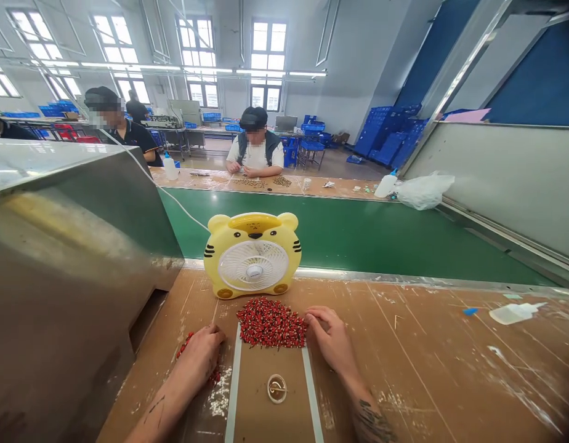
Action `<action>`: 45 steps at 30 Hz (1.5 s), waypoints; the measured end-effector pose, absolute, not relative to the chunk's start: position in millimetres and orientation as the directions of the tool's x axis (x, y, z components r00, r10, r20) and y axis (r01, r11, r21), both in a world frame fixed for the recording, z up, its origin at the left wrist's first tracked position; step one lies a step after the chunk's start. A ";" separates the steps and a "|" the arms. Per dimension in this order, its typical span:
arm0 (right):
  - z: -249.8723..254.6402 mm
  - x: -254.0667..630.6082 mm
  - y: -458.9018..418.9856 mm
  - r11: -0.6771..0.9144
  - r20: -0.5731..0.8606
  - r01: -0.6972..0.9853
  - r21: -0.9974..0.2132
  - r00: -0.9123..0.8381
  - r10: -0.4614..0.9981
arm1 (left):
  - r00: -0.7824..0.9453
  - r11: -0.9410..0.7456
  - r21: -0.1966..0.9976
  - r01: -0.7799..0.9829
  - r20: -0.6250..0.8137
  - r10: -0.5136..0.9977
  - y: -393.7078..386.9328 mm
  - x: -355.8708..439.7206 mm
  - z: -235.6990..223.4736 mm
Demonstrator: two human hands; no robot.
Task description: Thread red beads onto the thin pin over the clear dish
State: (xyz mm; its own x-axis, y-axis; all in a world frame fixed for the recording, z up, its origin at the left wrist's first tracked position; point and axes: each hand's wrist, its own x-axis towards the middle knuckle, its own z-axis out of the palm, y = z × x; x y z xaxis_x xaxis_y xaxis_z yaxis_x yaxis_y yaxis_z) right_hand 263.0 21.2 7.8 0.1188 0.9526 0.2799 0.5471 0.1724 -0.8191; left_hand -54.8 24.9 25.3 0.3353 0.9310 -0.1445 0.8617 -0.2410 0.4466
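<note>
Red parts pile — L hand grip curled, beside — R hand grip half-open, touching

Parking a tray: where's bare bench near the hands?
Bare board lies right of the right hand, short of the squeeze bottle and green belt. Crowded: around the left hand, between the steel housing and red parts pile, under the tiger fan.

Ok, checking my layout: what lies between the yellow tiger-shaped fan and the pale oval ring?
The head view shows a heap of small red-and-gold pieces below the yellow tiger-shaped fan, then a strip of brown board down to the pale oval ring.
</note>
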 end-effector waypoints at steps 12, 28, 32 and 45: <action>12.2 237.1 -63.5 0.255 0.112 0.472 -0.844 -0.310 0.944 | 0.239 -0.084 0.872 0.482 -0.039 0.970 20.3 -54.5 33.7; 13.8 221.5 -40.5 0.550 0.321 0.597 -0.584 -0.452 0.832 | 0.220 0.280 0.943 -0.179 -0.239 0.946 3.4 0.8 -8.0; 15.4 222.7 -39.1 0.585 0.279 0.596 -0.550 -0.529 0.801 | 0.186 0.260 0.955 -0.139 -0.233 0.955 -2.6 -3.1 -16.1; 16.6 223.7 -35.4 0.576 0.268 0.573 -0.583 -0.534 0.802 | 0.233 0.297 0.951 -0.089 -0.270 0.934 -7.0 -0.5 -13.6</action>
State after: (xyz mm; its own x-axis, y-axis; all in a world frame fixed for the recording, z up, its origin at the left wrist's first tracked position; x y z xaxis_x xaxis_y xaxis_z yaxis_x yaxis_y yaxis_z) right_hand 223.7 -35.4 16.6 -0.5340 0.8019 0.2679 0.5732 0.5763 -0.5825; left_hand -0.5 -7.0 -13.6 0.2333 0.9343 -0.2697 -0.0886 0.2966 0.9509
